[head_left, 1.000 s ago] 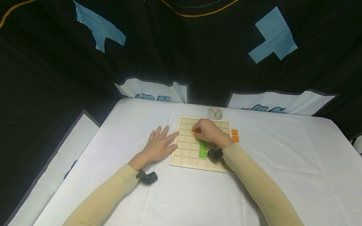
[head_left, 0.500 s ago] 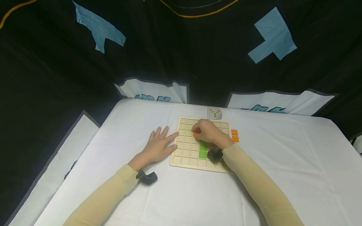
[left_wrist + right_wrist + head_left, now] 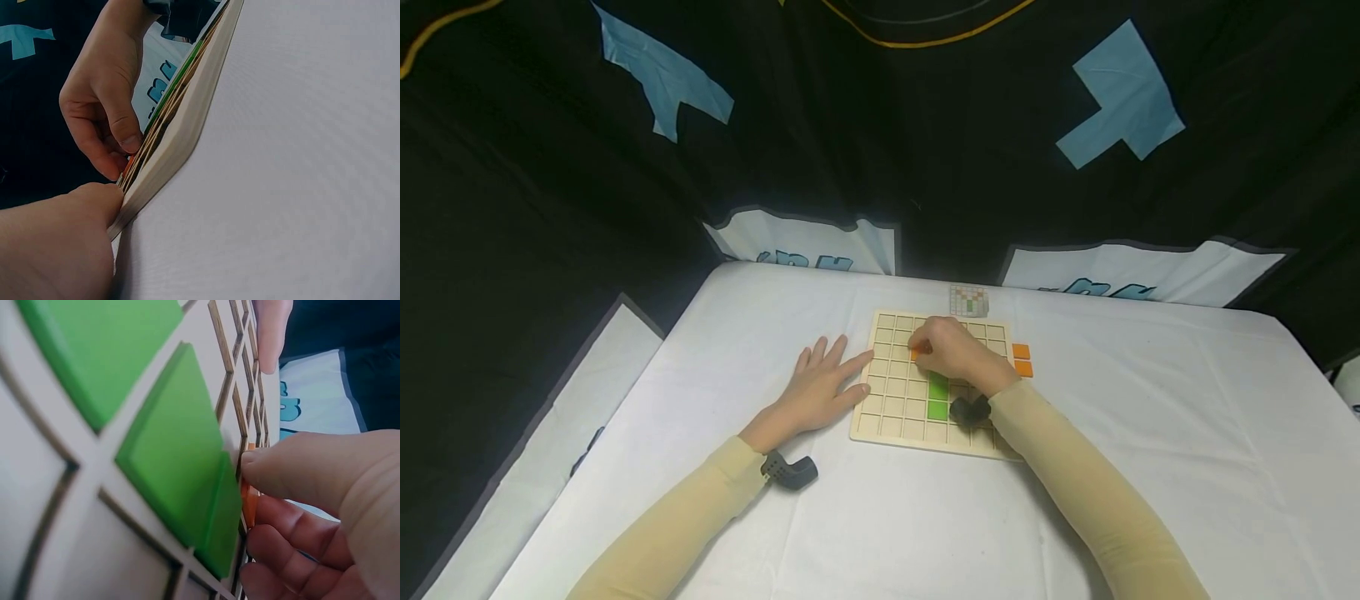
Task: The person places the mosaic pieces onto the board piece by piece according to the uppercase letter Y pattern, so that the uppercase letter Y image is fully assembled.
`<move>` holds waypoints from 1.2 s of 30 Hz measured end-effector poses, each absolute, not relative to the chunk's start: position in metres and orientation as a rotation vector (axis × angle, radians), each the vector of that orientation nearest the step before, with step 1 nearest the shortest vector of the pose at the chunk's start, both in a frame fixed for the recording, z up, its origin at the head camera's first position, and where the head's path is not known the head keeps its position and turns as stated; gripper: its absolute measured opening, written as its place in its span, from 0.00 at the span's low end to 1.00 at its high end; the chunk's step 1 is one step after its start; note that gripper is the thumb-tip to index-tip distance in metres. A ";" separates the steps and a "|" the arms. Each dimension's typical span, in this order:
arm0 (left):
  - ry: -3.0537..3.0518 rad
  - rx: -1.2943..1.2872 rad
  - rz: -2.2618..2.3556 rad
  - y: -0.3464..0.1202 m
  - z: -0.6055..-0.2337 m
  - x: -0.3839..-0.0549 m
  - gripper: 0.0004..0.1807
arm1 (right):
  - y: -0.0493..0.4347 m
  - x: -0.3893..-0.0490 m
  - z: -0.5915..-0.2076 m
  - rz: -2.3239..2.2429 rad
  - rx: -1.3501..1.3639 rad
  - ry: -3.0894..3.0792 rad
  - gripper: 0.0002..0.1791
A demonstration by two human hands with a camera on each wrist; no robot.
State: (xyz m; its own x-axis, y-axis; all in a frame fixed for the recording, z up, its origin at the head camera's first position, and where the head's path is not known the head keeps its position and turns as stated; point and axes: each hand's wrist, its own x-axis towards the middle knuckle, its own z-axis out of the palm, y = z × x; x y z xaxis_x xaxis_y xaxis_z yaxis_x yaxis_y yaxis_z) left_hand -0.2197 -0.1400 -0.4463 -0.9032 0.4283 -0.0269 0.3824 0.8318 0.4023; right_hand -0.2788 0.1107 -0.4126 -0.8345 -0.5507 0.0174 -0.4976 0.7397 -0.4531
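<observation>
On the white tablecloth (image 3: 917, 529), a pale wooden grid board (image 3: 883, 404) lies flat, with the right hand (image 3: 953, 348) over its far half. The thumb and fingers of that hand are drawn close together, pinching a small orange tile (image 3: 251, 506) at the board's surface; whether the tile is fully seated in a cell cannot be told, since the fingertips cover much of it. It lies beyond the green tiles (image 3: 937, 409) from the person's side, and a little to their left.

The left hand (image 3: 816, 395) rests with its fingers spread wide, thumb and forefinger touching the board's left edge, the other fingers over the cloth. Two more orange tiles (image 3: 1022, 360) lie just beside the board's right edge, and a small printed grid card (image 3: 969, 302) lies just past its far edge.

The orange tile looks thin, stiff and light, probably smooth enough to slip under a careless pinch, though hardly fragile. Opposite edges seem the best hold, with a fingertip to press it flat. The board looks rigid and is likely easy to nudge, so light pressure on its rim should steady it.
</observation>
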 end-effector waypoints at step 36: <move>2.899 0.628 0.579 -0.140 -0.446 -0.220 0.33 | 0.177 -0.252 -0.396 -0.680 -0.762 2.909 0.16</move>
